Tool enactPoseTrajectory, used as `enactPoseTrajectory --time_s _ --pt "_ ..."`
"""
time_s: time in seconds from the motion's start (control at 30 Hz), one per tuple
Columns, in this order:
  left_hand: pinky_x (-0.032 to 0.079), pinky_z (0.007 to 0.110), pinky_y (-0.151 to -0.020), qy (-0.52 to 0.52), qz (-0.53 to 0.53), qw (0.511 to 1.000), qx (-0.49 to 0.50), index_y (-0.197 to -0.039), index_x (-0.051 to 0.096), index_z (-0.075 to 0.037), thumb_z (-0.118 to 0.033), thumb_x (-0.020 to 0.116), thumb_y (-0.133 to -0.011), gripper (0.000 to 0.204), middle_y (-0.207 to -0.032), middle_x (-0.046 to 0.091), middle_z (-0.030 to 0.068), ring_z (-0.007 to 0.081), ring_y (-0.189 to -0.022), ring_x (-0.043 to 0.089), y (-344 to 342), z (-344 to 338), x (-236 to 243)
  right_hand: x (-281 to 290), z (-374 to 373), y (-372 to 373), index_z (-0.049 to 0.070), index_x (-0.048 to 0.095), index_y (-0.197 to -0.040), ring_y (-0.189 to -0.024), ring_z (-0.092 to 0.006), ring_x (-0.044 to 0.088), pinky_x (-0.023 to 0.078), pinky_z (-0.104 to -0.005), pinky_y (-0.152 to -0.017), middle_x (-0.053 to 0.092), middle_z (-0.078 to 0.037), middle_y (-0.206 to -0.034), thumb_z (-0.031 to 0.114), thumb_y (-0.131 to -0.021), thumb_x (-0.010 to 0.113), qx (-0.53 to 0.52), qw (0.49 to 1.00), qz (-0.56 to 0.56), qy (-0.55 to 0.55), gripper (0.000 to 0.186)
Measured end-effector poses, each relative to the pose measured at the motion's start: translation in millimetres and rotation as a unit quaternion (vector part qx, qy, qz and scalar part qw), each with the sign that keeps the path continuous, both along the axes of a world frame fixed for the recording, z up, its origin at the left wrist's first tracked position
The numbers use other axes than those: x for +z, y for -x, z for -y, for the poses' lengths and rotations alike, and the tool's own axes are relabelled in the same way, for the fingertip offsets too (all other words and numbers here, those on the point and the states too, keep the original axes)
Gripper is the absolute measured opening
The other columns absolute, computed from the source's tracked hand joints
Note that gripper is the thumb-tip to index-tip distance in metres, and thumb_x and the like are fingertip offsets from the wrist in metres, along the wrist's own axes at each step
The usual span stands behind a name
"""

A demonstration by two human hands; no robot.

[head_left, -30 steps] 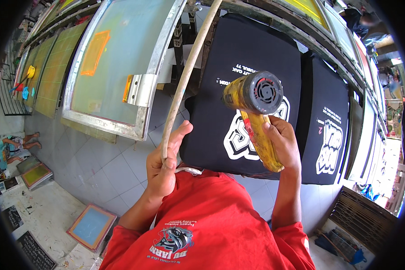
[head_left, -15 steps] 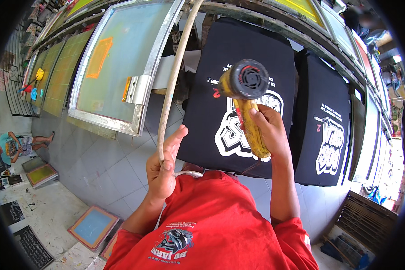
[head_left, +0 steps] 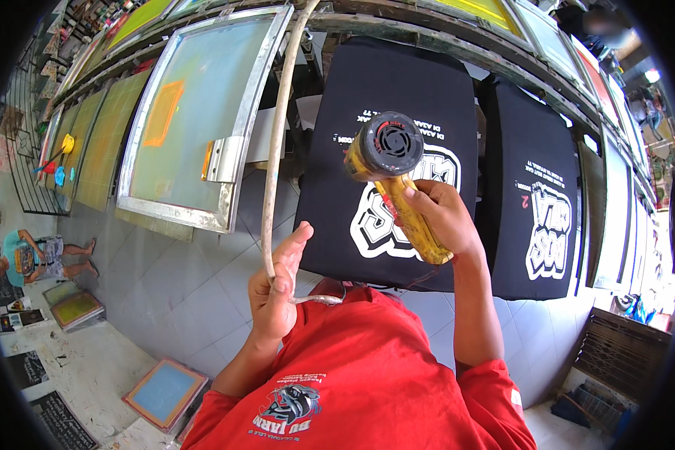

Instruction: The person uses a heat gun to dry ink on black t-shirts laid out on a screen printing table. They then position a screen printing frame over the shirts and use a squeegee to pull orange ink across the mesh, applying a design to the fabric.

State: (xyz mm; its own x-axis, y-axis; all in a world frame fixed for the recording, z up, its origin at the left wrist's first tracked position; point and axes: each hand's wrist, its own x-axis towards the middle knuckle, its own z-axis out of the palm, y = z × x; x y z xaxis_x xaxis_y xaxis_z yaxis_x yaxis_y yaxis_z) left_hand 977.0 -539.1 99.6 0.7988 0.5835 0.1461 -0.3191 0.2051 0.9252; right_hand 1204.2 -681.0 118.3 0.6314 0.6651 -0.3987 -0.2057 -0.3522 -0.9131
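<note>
My right hand point(head_left: 439, 217) grips the handle of a scuffed yellow heat gun point(head_left: 412, 225), its round black vented rear facing up. It is above a black T-shirt point(head_left: 386, 75) with white and red print, stretched on a board. A second printed black T-shirt point(head_left: 529, 127) lies on the board to the right. My left hand point(head_left: 274, 292) holds a long off-white cord point(head_left: 276, 165) against its thumb, fingers partly extended, beside the first board's lower left corner. The cord runs up past that board and bends right below my hand.
Screen frames point(head_left: 232, 112) line the racks at left, top and right. A person point(head_left: 26, 255) is on the tiled floor point(head_left: 165, 277) at far left, near stacked screens point(head_left: 165, 382). Another blurred person point(head_left: 592, 30) is at top right. A dark slatted grille point(head_left: 622, 345) stands at lower right.
The heat gun has moved left across the first T-shirt. My left hand sits slightly lower, still on the cord. The view has shifted a little, and the person at far left has changed posture.
</note>
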Motion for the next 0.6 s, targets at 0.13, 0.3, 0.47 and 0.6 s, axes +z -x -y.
enactPoseTrajectory --time_s 0.13,0.3,0.47,0.6 --pt "0.020 0.052 -0.113 0.009 -0.001 1.000 -0.026 -0.061 0.036 -0.012 -0.039 0.054 -0.094 0.046 -0.138 0.044 0.0262 0.0393 -0.137 0.031 -0.2 -9.9 -2.4 -5.9 -13.3 4.3 -0.012 0.062 -0.099 -0.066 -0.0165 0.066 0.052 -0.0291 -0.058 0.064 -0.014 -0.074 0.033 -0.090 0.057 -0.060 0.997 0.051 -0.028 0.046" --pt "0.020 0.052 -0.113 0.024 0.008 0.999 -0.045 -0.063 0.037 -0.012 -0.039 0.055 -0.094 0.045 -0.138 0.045 0.0254 0.0388 -0.137 0.032 4.2 -23.0 -6.9 -2.5 -8.5 5.7 -0.010 0.063 -0.099 -0.066 -0.0150 0.065 0.051 -0.0283 -0.058 0.063 -0.012 -0.072 0.033 -0.090 0.057 -0.013 1.000 0.002 0.001 0.045" --pt "0.019 0.052 -0.114 0.030 0.013 0.997 -0.064 -0.063 0.038 -0.013 -0.039 0.055 -0.094 0.044 -0.138 0.045 0.0245 0.0381 -0.137 0.032 8.2 -33.9 -8.4 -4.1 -26.2 18.4 -0.009 0.063 -0.096 -0.068 -0.0153 0.066 0.051 -0.0278 -0.059 0.063 -0.011 -0.072 0.031 -0.090 0.058 -0.081 0.996 0.045 -0.017 0.041" --pt "0.019 0.052 -0.114 0.034 0.014 0.997 -0.072 -0.063 0.037 -0.013 -0.040 0.055 -0.094 0.045 -0.138 0.046 0.0239 0.0369 -0.137 0.032 13.0 -40.4 -8.8 0.1 -30.0 21.1 -0.010 0.063 -0.097 -0.068 -0.0152 0.066 0.051 -0.0274 -0.060 0.064 -0.012 -0.073 0.032 -0.090 0.057 -0.055 0.998 0.031 0.004 0.043"
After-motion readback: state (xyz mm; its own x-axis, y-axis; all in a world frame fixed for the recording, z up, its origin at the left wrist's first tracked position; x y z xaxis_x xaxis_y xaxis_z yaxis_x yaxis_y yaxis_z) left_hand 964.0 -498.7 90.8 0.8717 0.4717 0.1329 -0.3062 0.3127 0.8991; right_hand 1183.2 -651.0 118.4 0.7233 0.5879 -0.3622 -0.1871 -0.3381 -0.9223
